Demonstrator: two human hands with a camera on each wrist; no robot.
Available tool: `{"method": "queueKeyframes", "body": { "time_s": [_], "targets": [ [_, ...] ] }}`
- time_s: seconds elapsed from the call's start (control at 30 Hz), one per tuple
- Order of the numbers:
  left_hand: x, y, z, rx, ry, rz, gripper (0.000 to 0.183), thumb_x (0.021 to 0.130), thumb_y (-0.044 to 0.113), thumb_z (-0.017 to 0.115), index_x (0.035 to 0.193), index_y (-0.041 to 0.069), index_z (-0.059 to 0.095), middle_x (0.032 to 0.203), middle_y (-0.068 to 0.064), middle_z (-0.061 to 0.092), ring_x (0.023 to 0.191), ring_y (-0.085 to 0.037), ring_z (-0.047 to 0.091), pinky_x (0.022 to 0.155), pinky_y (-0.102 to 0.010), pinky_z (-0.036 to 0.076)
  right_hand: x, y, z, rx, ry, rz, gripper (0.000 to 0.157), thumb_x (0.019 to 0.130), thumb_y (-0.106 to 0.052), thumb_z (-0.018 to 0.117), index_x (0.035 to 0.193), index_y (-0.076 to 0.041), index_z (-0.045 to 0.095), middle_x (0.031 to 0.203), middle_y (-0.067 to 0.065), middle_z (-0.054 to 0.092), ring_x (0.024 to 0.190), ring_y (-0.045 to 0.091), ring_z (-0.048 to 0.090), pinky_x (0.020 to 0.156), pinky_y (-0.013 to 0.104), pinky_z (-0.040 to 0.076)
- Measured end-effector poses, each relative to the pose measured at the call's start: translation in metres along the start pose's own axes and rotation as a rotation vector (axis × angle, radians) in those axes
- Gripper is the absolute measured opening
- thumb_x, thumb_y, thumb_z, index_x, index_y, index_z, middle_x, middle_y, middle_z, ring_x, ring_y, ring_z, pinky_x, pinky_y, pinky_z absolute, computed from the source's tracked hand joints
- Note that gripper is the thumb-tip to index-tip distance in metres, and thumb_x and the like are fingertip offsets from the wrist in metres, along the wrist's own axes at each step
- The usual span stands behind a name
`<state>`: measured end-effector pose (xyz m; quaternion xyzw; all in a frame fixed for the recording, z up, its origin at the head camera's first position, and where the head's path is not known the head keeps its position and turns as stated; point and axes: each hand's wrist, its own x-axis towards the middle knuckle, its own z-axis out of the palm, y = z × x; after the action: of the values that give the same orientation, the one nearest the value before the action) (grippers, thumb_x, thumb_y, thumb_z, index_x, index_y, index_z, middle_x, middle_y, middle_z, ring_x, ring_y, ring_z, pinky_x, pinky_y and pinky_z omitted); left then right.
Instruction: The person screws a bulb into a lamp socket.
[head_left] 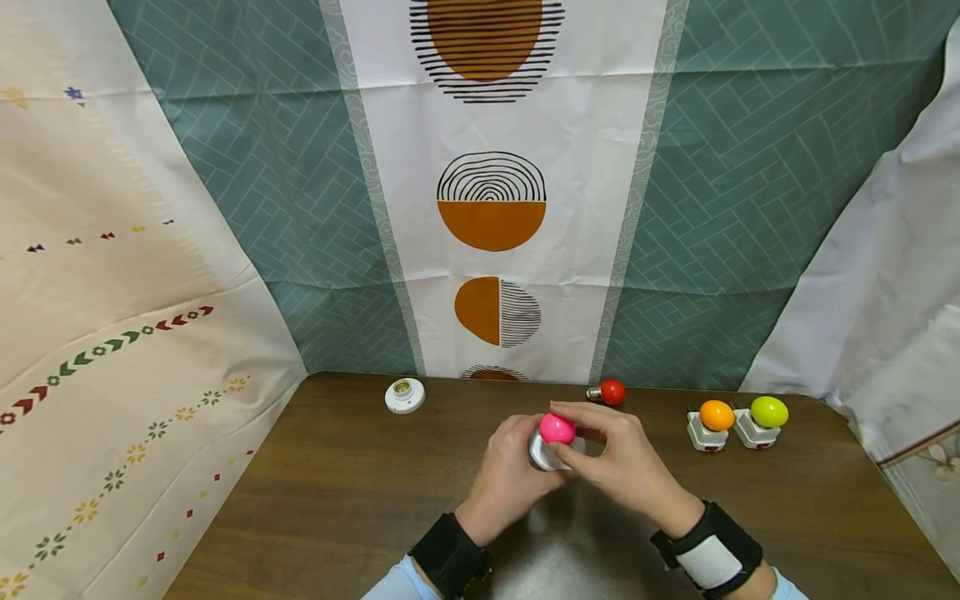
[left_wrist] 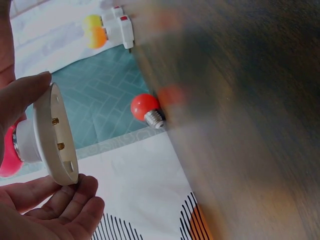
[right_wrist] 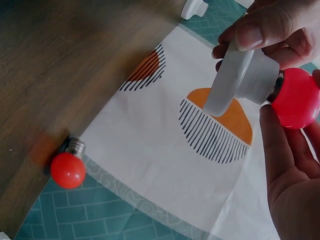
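Over the middle of the table, my left hand [head_left: 504,467] grips a white round lamp holder [right_wrist: 230,80] by the edge of its base. A pink light bulb [head_left: 557,428] sits in the socket, a dark strip of its metal collar showing in the right wrist view. My right hand [head_left: 630,458] has its thumb and fingers around the pink bulb. From the left wrist view, the underside of the lamp holder [left_wrist: 64,137] shows brass-coloured contacts. A loose red bulb [head_left: 612,392] lies on its side near the back edge, beyond my right hand.
Another white lamp holder [head_left: 405,396] with a bare socket stands at the back left of the wooden table [head_left: 322,500]. At the right, an orange bulb [head_left: 717,415] and a yellow-green bulb [head_left: 769,412] stand in white square holders. A patterned cloth [head_left: 495,125] hangs behind.
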<state>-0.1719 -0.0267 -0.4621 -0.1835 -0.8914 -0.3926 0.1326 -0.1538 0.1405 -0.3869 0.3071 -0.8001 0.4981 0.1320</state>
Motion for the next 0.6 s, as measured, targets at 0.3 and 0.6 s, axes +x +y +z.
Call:
{"method": "queueKeyframes", "body": {
  "time_s": [0.3,0.6],
  "targets": [
    [0.000,0.000,-0.001,0.006,0.011,0.019,0.060,0.065,0.044,0.080,0.116,0.019,0.058,0.105,0.011,0.052,0.094,-0.005,0.048,0.078,-0.022,0.043,-0.002,0.007,0.003,0.007,0.091,-0.006,0.045,0.068,-0.006,0.080,0.110,-0.005,0.064,0.108,0.003,0.063,0.096,0.020,0.060,0.072,0.036,0.050],
    [0.000,0.000,-0.001,0.004,0.010,0.014,0.063,0.065,0.041,0.081,0.119,0.018,0.058,0.108,0.010,0.052,0.097,-0.005,0.047,0.080,-0.022,0.042,-0.006,0.039,0.005,0.014,-0.020,-0.016,0.052,0.078,-0.017,0.074,0.126,-0.017,0.057,0.124,-0.006,0.055,0.110,0.011,0.053,0.082,0.029,0.044]
  ]
}}
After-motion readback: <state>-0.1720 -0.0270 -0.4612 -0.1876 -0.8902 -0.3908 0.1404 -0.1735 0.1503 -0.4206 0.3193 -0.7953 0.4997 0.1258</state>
